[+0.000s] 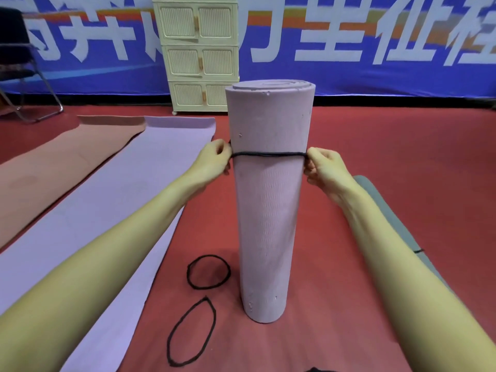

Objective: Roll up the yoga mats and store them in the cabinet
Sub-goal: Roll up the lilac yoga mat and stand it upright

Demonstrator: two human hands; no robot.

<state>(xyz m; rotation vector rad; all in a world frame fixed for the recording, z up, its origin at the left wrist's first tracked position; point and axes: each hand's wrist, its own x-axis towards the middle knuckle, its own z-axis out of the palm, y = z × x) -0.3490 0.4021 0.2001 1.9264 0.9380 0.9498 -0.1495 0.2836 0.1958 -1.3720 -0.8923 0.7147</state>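
A red floor (362,162) runs back to a blue banner (349,49) with large white characters, and a cream cabinet (197,55) of three stacked tiers, each with two slatted doors, stands against it. All its doors are closed.

In the middle of the view a rolled mat (268,205) stands upright on the floor — pale pink, tightly wound, its spiral end showing on top. Its surface is finely ribbed in the middle stretch and carries a few small nicks near the top and bottom. A black band (268,154) circles it about a third of the way down from the top, lying level and tight against the roll.

The left hand (214,158) pinches the band at the roll's left edge, fingers curled round it; the right hand (324,165) pinches it at the right edge in the same closed grip. Both forearms reach in from the lower corners.

Two spare black loops lie on the floor just left of the roll's foot — a round loop (208,271) nearer the roll, an oval loop (192,335) closer to the camera.

To the left, two mats lie flat and unrolled side by side, edges touching: a lilac mat (112,200) next to the roll, and an orange mat (53,167) beyond it. A grey roll (397,224) lies on the floor behind the right forearm, partly hidden. A dark chair (18,63) on a metal frame stands at the far left.
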